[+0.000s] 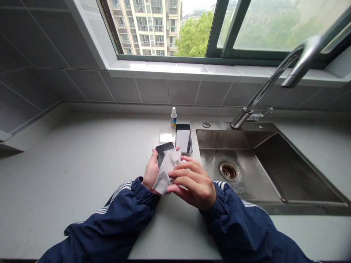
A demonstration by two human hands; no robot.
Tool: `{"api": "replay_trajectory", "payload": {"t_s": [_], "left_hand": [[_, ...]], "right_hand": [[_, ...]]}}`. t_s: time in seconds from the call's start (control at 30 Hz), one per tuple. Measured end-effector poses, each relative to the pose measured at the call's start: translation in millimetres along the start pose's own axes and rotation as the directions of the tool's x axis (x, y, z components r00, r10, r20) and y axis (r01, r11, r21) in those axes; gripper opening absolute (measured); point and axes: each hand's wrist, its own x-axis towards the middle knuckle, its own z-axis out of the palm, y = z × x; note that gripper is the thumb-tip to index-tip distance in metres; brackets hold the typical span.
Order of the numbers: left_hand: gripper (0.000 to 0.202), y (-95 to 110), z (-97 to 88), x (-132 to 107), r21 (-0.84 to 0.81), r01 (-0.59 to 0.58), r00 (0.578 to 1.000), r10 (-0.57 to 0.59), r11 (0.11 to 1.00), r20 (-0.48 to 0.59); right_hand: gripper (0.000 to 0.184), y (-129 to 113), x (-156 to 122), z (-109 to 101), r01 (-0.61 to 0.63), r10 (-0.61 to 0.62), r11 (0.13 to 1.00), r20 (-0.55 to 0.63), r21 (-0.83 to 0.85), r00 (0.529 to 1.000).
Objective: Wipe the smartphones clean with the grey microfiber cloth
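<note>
My left hand (150, 170) is closed round a smartphone (163, 149), its dark screen facing up. Over the lower part of that screen lies a grey cleaning cloth (168, 168) with a zigzag edge. The fingers of my right hand (193, 180) press on the cloth from the right, thumb at its lower edge. Just beyond, a second phone (183, 138) lies flat on the counter, its screen reflecting light. Partly behind the phones is a clear phone case (166, 136). A small white-capped bottle (173, 117) with a blue and yellow label stands upright behind them.
A steel sink (263, 209) is set into the pale counter (82, 164) on the right. Its chrome faucet (270, 80) arches above the basin, with a lever (260, 114) at the base. Behind the counter is a tiled wall (153, 90) below a window.
</note>
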Motion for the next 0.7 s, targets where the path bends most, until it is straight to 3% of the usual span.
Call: {"api": "replay_trajectory", "payload": {"t_s": [0.17, 0.43, 0.7], "left_hand": [[0.089, -4.2, 2.2, -0.1, 0.015, 0.018, 1.0, -0.018, 1.0, -0.003], [0.089, -7.0, 0.6, -0.8, 0.083, -0.03, 0.999, 0.032, 0.996, -0.02], [0.085, -1.9, -4.0, -0.2, 0.043, -0.031, 0.994, 0.026, 0.999, 0.11]], "right_hand": [[0.025, 1.7, -1.4, 2.3, -0.067, 0.066, 0.998, 0.065, 0.004, 0.996], [0.031, 0.6, -0.6, 2.6, -0.014, 0.031, 0.993, 0.142, -0.117, 0.989], [0.025, 6.4, -0.5, -2.5, -0.009, 0.049, 0.989, 0.272, -0.144, 0.961]]}}
